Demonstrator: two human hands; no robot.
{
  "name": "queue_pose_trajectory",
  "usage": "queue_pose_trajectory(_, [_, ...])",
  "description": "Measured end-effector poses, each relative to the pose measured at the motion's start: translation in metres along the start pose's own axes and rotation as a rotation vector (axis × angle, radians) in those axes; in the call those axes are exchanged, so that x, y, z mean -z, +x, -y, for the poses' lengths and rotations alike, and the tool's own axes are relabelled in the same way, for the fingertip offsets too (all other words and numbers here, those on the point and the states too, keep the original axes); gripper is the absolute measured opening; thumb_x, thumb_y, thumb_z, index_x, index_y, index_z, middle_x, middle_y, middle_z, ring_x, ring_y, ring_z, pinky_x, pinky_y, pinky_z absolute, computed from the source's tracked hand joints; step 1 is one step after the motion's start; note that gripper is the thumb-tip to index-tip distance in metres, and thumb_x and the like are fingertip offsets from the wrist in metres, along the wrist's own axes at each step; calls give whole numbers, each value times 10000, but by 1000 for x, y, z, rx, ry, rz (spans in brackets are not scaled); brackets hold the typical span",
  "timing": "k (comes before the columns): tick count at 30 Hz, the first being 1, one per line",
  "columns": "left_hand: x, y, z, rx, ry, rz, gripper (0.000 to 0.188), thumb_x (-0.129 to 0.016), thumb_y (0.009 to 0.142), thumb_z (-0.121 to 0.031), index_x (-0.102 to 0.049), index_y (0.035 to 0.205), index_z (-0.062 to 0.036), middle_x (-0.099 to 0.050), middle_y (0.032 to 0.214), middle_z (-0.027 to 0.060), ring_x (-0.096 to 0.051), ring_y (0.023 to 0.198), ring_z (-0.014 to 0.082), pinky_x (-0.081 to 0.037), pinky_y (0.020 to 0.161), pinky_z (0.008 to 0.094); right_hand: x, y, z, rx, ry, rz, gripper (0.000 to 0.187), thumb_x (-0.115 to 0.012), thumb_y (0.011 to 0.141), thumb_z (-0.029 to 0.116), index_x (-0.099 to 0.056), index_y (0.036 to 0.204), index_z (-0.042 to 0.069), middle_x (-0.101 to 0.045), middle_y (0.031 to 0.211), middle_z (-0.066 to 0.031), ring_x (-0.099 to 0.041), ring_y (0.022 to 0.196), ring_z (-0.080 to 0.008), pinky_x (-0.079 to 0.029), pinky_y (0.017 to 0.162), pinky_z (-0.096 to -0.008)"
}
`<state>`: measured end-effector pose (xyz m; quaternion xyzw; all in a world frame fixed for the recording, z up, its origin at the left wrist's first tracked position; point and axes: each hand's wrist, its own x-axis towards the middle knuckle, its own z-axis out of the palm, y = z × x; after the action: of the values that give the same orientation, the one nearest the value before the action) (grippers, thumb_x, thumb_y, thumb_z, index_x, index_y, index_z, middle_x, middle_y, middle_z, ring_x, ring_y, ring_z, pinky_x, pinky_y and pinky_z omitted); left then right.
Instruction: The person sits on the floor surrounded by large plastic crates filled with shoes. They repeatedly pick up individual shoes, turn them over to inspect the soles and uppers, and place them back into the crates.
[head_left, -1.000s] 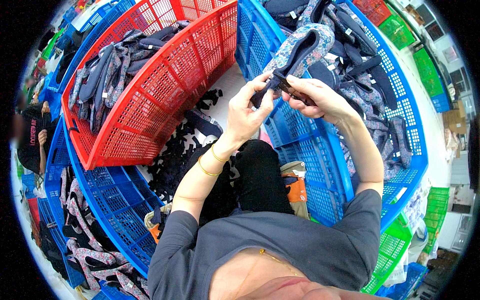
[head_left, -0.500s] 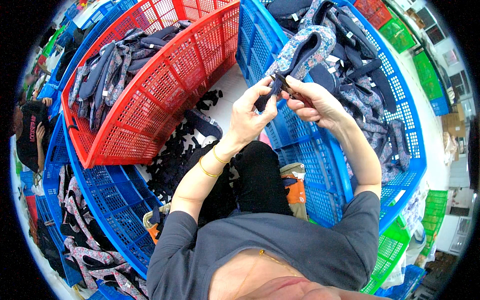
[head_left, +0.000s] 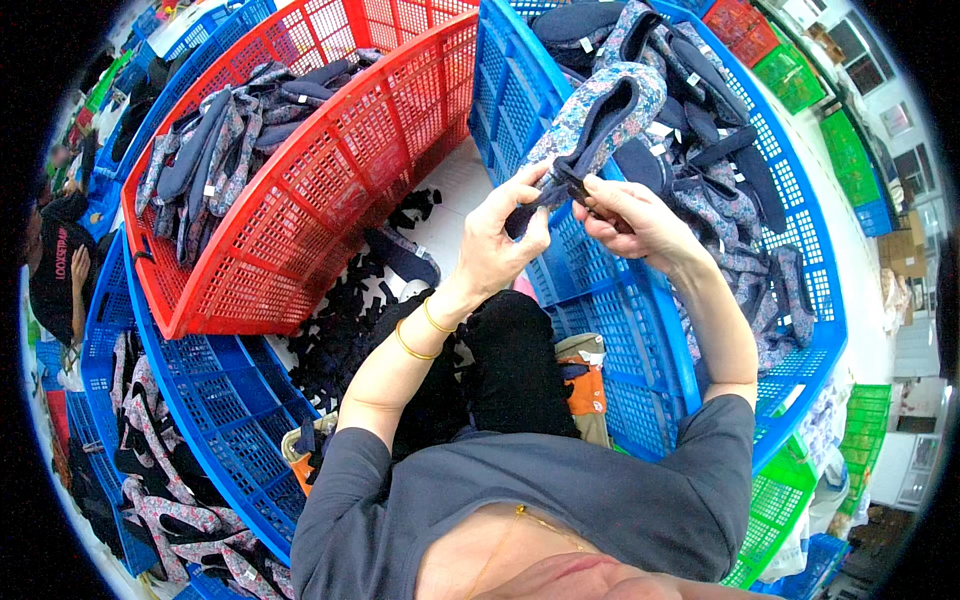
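A floral slipper [head_left: 578, 128] with a dark lining is held out in front of me, over the near wall of the blue basket on the right. My left hand [head_left: 503, 235] pinches its near end between thumb and fingers. Close against that same end, my right hand [head_left: 640, 222] is closed around a small dark tool [head_left: 579, 193] that looks like thread snips; its blades are partly hidden by the fingers. More floral and navy slippers [head_left: 715, 205] lie heaped just beyond, inside the blue basket [head_left: 625, 330].
To the left, a tilted red basket [head_left: 290, 215] holds a pile of similar slippers. Dark scraps [head_left: 335, 310] litter the floor between the baskets. Another blue basket [head_left: 215, 400] stands at my left, near pink floral pieces [head_left: 190, 520]. A co-worker [head_left: 62, 265] is at the far left edge.
Both hands and the slipper have shifted slightly down in the picture. The right hand's snips have turned and sit lower, beside the slipper's near end. Both grips hold.
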<state>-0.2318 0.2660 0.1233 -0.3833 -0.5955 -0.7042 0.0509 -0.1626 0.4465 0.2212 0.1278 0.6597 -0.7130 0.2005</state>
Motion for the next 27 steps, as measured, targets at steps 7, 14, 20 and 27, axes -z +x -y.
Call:
queue_pose_trajectory(7, [2, -4, 2, 46, -26, 18, 253, -627, 813, -1, -555, 1054, 18, -590, 1236, 187, -611, 1051, 206, -480, 881, 298, -6, 4, -5, 153, 41, -15, 350, -539, 955, 430, -580, 832, 105, -439, 593, 88, -280, 418, 13, -169, 369, -167])
queue_pose_trajectory(14, [-5, 12, 10, 28, 210, -124, 371, -662, 875, -75, -514, 1205, 4, -601, 989, 37, -581, 744, 95, -479, 713, 220, 22, -1, 10, 542, 210, -229, 264, -593, 944, 335, -539, 975, 78, -515, 725, 37, -340, 453, 1, -207, 364, -167])
queue_pose_trajectory(20, [26, 23, 25, 540, -759, -163, 253, -580, 935, -71, -540, 1176, -7, -618, 942, -3, -456, 620, 11, -334, 516, 158, 36, 28, -2, 748, -25, -740, 369, -775, 802, 218, -530, 1034, 67, -593, 855, 5, -444, 560, -26, -326, 470, -183])
queue_pose_trajectory(27, [31, 8, 46, 735, -971, 178, 281, -575, 941, -115, -537, 1209, -40, -626, 974, -22, -495, 654, 22, -393, 557, 147, -7, 46, 15, 725, 20, -307, 397, -769, 804, 167, -595, 1121, 4, -667, 1032, -77, -617, 906, -129, -488, 827, -269])
